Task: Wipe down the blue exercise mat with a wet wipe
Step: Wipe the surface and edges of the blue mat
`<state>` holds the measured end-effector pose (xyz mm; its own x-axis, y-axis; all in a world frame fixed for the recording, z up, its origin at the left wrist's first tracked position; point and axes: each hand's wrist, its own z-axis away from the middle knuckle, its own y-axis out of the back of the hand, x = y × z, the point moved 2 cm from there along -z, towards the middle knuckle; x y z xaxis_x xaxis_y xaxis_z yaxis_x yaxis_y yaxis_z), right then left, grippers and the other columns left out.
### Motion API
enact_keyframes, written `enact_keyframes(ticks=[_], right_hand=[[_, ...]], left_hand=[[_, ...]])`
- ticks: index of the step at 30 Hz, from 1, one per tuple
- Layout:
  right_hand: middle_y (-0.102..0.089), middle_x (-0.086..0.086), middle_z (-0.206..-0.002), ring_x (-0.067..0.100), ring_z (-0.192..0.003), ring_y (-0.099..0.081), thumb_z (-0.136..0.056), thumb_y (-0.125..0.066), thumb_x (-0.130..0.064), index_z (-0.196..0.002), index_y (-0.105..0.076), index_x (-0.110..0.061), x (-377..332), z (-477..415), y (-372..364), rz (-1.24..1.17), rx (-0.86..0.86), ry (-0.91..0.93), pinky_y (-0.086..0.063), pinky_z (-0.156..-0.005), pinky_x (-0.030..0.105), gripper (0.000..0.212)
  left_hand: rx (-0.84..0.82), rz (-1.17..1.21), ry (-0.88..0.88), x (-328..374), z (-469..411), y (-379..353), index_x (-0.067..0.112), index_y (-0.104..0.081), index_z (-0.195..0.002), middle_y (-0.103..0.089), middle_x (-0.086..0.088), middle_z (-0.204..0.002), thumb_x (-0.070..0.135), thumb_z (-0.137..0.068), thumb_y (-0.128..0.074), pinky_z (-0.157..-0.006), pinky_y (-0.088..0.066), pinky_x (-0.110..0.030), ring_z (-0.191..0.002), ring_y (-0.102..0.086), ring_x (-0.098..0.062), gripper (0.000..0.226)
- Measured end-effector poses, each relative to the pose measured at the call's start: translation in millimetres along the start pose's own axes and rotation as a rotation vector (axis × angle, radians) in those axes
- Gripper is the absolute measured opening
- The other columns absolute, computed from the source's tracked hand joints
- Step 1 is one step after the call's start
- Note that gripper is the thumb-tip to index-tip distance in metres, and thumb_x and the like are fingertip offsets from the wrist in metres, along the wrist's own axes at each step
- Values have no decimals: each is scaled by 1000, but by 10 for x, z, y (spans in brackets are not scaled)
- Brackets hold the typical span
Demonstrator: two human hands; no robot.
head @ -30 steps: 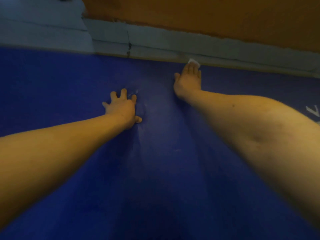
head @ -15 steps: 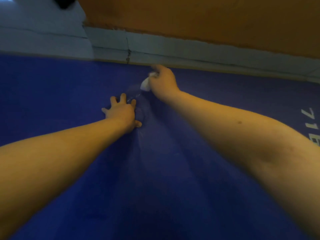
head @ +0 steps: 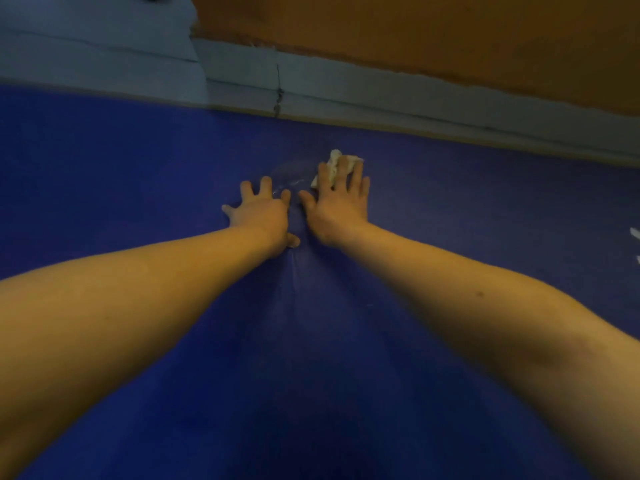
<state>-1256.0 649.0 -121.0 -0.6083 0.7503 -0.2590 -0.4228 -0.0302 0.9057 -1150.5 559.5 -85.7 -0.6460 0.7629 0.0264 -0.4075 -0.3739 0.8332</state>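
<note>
The blue exercise mat (head: 138, 174) fills most of the view, lying on the floor up to the wall. My left hand (head: 259, 216) lies flat on it with fingers spread, pressing the mat down. Just to its right, my right hand (head: 341, 206) presses a crumpled white wet wipe (head: 334, 164) against the mat with straight fingers; the wipe sticks out past the fingertips. A faint wet patch (head: 291, 174) shines on the mat between and above the two hands.
A pale baseboard (head: 381, 95) runs along the mat's far edge under an orange wall (head: 415, 32). A pale panel (head: 97, 46) stands at the far left. White printed marks (head: 635, 244) show on the mat at the right edge.
My right hand with the wipe swept from the far edge leftward, then came back toward me beside the left hand. The left hand has stayed pressed in place.
</note>
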Motion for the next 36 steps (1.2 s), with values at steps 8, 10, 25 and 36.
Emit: enact_keyframes(ticks=[8,10,25,36], right_hand=[[-2,4,-170,27,-156,10,-106,-25,-45,-160,-12,-5,26,-486,252,155,45,275,7,-125,50,68],[-6,4,-170,28,-156,4,-106,-25,-43,-160,-14,-7,401,-546,378,183,82,213,5,-124,50,66],[-20,29,-162,43,-152,-15,-103,-35,-20,-150,-34,8,108,-167,287,23,177,259,-20,-120,52,55],[-16,10,-168,29,-156,-7,-103,-21,-42,-156,-30,-8,1545,68,641,321,156,75,-3,-124,51,64]], left_hand=[[15,7,-11,-26,-24,-26,34,-17,-158,-5,-3,-161,60,-79,-74,-110,-30,-69,-145,-8,-38,101],[12,7,-21,-36,-23,-26,33,-18,-158,-4,-3,-160,60,-80,-74,-110,-29,-70,-145,-8,-39,100],[-2,-12,-20,-26,-30,-38,33,-11,-159,3,-3,-162,61,-83,-70,-110,-28,-69,-148,-1,-38,100],[3,-9,-31,-53,-21,-38,35,-9,-159,2,-3,-162,64,-83,-68,-112,-28,-69,-147,-3,-38,101]])
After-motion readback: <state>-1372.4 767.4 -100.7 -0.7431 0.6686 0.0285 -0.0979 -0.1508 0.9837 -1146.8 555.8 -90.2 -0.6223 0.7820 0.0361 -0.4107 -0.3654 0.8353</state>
